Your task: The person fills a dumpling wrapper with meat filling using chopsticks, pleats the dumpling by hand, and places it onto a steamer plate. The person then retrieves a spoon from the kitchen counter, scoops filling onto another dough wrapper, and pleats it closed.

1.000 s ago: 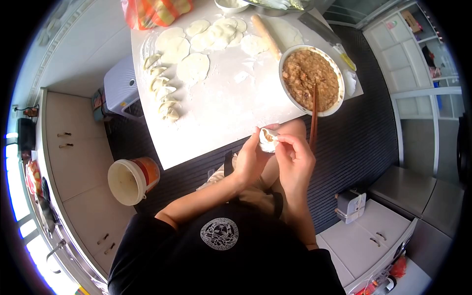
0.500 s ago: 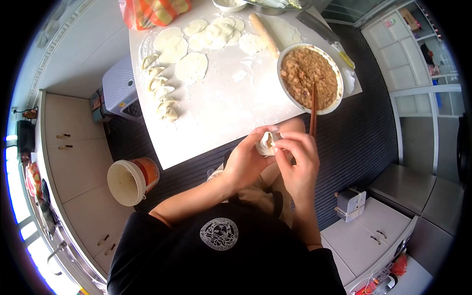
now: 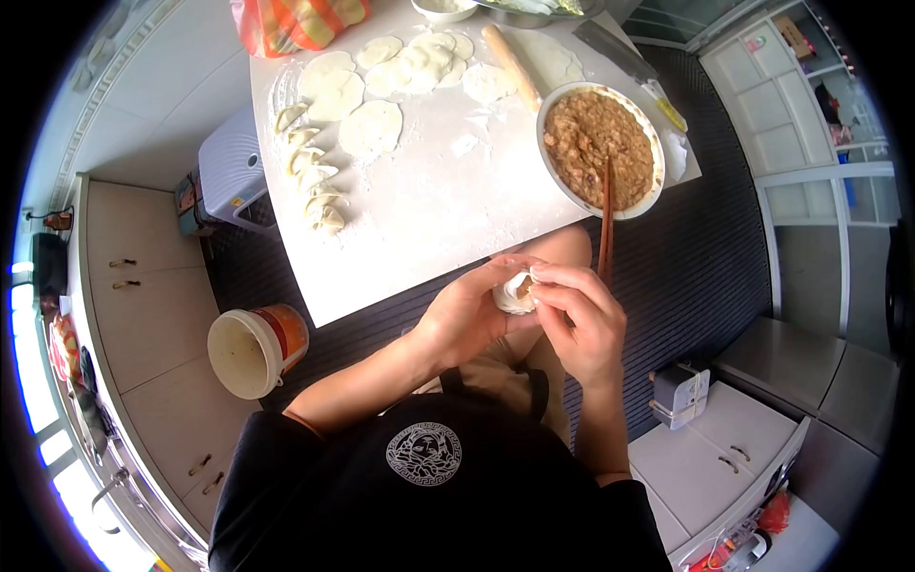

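A partly folded dumpling (image 3: 513, 296) with brown filling showing in its opening is held over my lap, just off the table's front edge. My left hand (image 3: 469, 315) cups it from the left. The fingertips of my right hand (image 3: 583, 319) pinch its rim on the right side. Beyond my hands, a white bowl of brown filling (image 3: 599, 148) sits at the table's right edge, with brown chopsticks (image 3: 607, 224) leaning out of it. A row of folded dumplings (image 3: 313, 181) lies on the left of the table, beside several flat dough wrappers (image 3: 372, 130).
The white table (image 3: 410, 238) also bears a rolling pin (image 3: 512, 69), a cleaver (image 3: 615, 51), a small bowl (image 3: 445, 8) and an orange-white bag (image 3: 295, 21). A bucket (image 3: 243, 353) and a grey stool (image 3: 232, 172) stand on the floor to the left.
Both hands have shifted slightly down with the dumpling. My left hand has turned and curled further round it, and my right fingers have moved along its rim.
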`<state>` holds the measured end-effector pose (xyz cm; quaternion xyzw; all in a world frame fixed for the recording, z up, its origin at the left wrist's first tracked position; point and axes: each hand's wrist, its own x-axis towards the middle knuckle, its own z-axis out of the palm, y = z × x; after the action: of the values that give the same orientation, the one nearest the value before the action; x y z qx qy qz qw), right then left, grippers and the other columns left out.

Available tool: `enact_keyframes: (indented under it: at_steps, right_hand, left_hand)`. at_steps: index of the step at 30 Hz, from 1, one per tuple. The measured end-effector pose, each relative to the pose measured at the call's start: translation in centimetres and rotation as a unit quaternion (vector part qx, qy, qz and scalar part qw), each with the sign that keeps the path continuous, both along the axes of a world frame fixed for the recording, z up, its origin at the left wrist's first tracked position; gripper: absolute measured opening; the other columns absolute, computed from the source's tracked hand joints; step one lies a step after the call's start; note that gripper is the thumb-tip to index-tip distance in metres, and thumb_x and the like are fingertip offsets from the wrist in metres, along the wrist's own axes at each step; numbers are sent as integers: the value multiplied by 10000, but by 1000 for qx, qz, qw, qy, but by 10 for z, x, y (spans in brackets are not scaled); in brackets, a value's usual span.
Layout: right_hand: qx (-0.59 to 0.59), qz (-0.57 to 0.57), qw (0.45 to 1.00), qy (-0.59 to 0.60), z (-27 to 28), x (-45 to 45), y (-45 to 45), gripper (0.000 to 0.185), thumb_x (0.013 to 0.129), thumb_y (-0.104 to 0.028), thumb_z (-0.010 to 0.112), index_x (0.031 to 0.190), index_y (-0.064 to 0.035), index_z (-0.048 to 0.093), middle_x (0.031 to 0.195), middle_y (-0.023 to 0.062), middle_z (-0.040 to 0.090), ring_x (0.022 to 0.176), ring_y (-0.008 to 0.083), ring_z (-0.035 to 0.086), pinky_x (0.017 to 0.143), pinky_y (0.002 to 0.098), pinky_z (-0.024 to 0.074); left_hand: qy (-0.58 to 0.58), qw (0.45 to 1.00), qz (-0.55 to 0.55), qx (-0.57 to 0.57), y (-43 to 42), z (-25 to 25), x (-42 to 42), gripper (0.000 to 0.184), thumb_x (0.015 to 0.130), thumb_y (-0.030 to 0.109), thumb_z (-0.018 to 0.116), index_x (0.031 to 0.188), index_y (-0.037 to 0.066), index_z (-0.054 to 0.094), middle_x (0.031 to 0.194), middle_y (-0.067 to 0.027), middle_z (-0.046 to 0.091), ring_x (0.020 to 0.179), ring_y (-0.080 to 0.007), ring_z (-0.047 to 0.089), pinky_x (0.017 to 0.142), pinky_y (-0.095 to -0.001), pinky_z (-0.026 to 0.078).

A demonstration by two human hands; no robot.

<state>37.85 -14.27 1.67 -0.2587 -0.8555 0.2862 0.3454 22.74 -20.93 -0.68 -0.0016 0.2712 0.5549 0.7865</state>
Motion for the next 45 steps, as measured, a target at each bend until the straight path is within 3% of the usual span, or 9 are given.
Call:
enact_keyframes:
  at_steps: [4,12,15,18,26,30,33,39,45]
  right_hand:
    - [-1,-14,1000,3,-1,0,-3,179,721,91,699,857,-7,638,970,81,659,862,235,662,721,317,545]
    - [-57,-59,996,21,1,-2,-8,222,739,91,691,945,14,658,1104,129,618,838,221,663,703,303,549]
    - [-78,-63,995,21,-4,0,-9,221,746,87,690,954,19,663,1109,125,620,826,208,659,677,299,547]
    - [-65,-55,996,6,-7,2,-8,191,748,86,688,926,20,668,1096,120,622,819,207,656,677,291,546]
    - [-24,6,1000,5,-3,1,-3,142,738,87,691,860,18,671,1049,129,656,842,233,660,699,296,550]
    - [1,35,999,-9,-2,3,0,136,746,79,689,865,17,665,1047,98,663,930,230,662,757,307,557]
    - [15,43,999,-5,-2,2,1,137,745,79,690,864,15,668,1028,91,668,919,228,664,751,304,556]
    - [17,24,1000,6,-3,2,-1,147,741,89,690,865,14,671,995,82,663,897,221,664,734,302,554]
    - [-5,-36,998,48,-13,3,-4,207,738,86,705,922,-3,671,1047,115,636,853,211,657,714,296,554]
  left_hand:
    - [-4,1000,-11,-3,0,4,-2,332,1018,282,369,1221,55,500,1139,-72,561,1072,-167,562,919,-334,503]
    - [6,999,-34,16,1,7,-6,405,1025,285,338,1300,9,446,1167,-132,553,1082,-209,568,881,-364,535]
    - [47,997,-53,36,0,6,-9,449,1021,293,315,1364,10,382,1288,-152,502,1186,-253,518,967,-440,485]
    - [39,998,-37,36,0,2,-8,447,1020,293,317,1359,10,389,1287,-159,497,1175,-262,525,953,-447,493]
    - [87,990,-102,49,4,-5,-18,477,1036,343,282,1319,-14,422,1120,-152,580,966,-263,620,827,-411,553]
    - [108,981,-148,64,11,2,-26,514,1043,369,243,1297,-35,433,1062,-160,595,853,-265,643,763,-385,574]
    - [121,978,-159,60,13,1,-28,535,1042,383,256,1275,-46,475,1005,-158,608,778,-228,645,702,-334,597]
    - [140,968,-196,73,17,1,-31,581,1041,398,209,1324,-64,421,1033,-162,602,768,-249,645,707,-369,591]
    - [139,982,-119,54,18,-5,-27,491,1036,332,277,1294,-48,449,1037,-164,601,711,-244,642,612,-322,564]
